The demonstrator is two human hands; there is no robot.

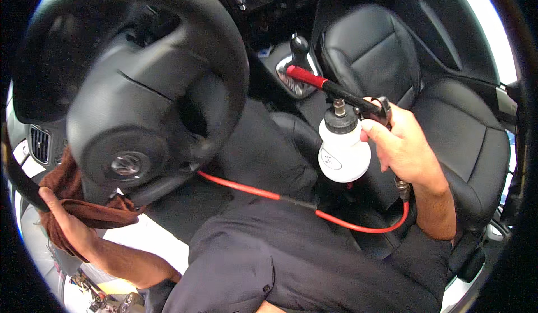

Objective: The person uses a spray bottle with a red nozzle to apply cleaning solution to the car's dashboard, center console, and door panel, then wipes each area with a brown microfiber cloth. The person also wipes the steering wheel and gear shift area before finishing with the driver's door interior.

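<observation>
My right hand (399, 145) grips an air-powered cleaning gun (349, 96) with a red and black nozzle tube and a white plastic bottle (344, 153) under it. The nozzle points up and left, over the gear lever (299, 46). A red air hose (361, 227) runs from the gun's metal coupling across the lap to below the steering wheel (210, 31). At the lower left of the wheel, my left hand (69, 222) holds a brown cloth (101, 212), its thumb side against the black rim; part of the cloth hangs behind it.
A black leather passenger seat (458, 119) lies to the right. The centre console (269, 61) stands between the wheel and that seat. An air vent (40, 143) is at the far left, and bright daylight shows through the door opening at the lower left.
</observation>
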